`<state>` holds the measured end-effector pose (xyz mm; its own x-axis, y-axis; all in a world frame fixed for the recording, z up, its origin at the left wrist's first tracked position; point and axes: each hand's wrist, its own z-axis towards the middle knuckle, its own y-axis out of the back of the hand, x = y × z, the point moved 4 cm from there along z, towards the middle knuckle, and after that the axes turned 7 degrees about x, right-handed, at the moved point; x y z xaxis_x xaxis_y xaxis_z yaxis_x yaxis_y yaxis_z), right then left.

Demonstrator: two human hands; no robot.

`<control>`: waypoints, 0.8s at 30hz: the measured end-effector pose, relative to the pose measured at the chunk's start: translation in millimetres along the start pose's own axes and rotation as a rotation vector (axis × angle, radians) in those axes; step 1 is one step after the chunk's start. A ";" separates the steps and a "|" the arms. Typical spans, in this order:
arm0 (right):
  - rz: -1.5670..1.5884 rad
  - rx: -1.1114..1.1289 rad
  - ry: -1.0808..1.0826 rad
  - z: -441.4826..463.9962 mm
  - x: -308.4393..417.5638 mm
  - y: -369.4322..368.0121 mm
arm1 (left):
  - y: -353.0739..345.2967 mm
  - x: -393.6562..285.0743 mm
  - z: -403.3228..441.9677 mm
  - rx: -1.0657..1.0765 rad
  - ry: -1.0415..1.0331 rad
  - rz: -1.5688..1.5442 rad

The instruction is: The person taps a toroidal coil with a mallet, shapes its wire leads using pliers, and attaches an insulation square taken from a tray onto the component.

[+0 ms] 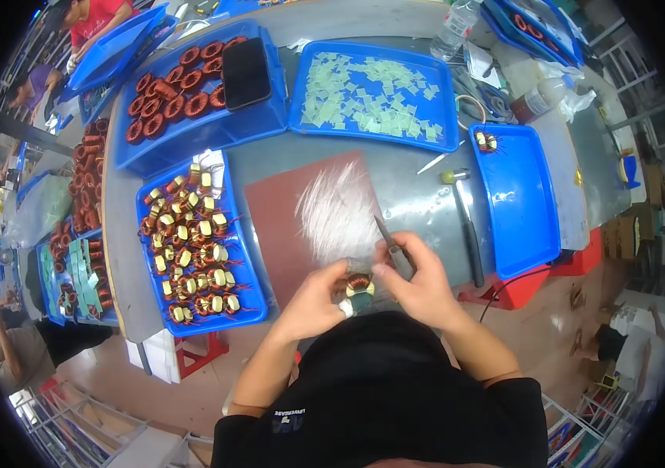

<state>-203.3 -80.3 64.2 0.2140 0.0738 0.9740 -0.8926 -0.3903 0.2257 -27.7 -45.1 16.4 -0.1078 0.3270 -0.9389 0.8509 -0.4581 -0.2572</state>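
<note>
My left hand (pixel 318 300) is closed round a copper-wound toroidal coil (pixel 359 282) close to my body, with a pale yellow patch on its side. A slim dark tool with a pointed end (pixel 383 231) is gripped in my right hand (pixel 424 287), its tip pointing up and away; its exact kind is unclear. The fingers of both hands nearly meet at the coil. Just beyond them lies a brown sheet like sandpaper (pixel 274 214), covered with whitish scratches.
On the left, a blue tray (pixel 252 312) holds several yellow-taped coils. Behind it, a blue bin (pixel 192 140) of copper coils carries a phone (pixel 246 72). Pale green pieces fill another tray (pixel 293 117). At right are a black-handled tool (pixel 470 246) and a tray (pixel 523 210) with taped coils.
</note>
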 end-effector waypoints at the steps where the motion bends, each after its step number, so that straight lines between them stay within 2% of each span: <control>1: 0.085 0.042 -0.092 0.1 -4.2 -1.8 | -0.4 0.3 0.1 0.033 0.003 -0.022; 4: 0.104 -0.042 -0.170 -6.7 -6.2 6.5 | 7.0 -1.6 -0.8 0.109 -0.041 -0.240; 5: 0.175 -0.073 -0.213 -9.3 -13.6 8.9 | 13.5 9.7 -4.3 0.005 -0.061 -0.208; 6: 0.169 -0.079 -0.209 -11.1 -14.6 8.5 | 10.6 9.0 -3.0 0.012 -0.067 -0.207; 8: 0.346 -0.116 -0.183 -15.1 -15.1 5.5 | 6.8 6.7 -0.7 -0.117 -0.128 -0.257; 11: 0.309 -0.133 -0.150 -15.3 -10.9 4.1 | 4.3 31.2 3.8 -0.238 -0.182 -0.320; 15: 0.194 -0.139 -0.118 -21.2 -13.4 -2.4 | -4.2 24.5 7.7 -0.241 -0.208 -0.413; 17: 0.097 -0.082 -0.041 -19.6 -7.0 -4.6 | -8.2 12.0 8.5 -0.102 -0.217 -0.345; 20: 0.071 -0.017 0.009 -17.2 -6.7 -8.5 | -9.2 24.0 10.3 -0.051 -0.157 -0.413; 21: 0.071 -0.011 0.014 -15.2 -4.7 -6.7 | -9.5 23.6 11.8 -0.057 -0.162 -0.377; 22: -0.070 -0.021 0.068 -14.3 1.2 -3.8 | -9.3 23.2 12.1 -0.059 -0.164 -0.375; 23: -0.209 -0.037 0.116 -15.4 4.4 -1.5 | -6.3 20.2 9.6 -0.154 -0.223 -0.192; 24: -0.205 -0.043 0.109 -18.6 1.6 1.8 | -4.4 16.7 6.5 -0.244 -0.276 -0.008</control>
<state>-212.0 -63.8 66.4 0.3504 0.2468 0.9035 -0.8514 -0.3180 0.4171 -36.7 -43.0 0.4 -0.2214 0.0790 -0.9720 0.9434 -0.2349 -0.2340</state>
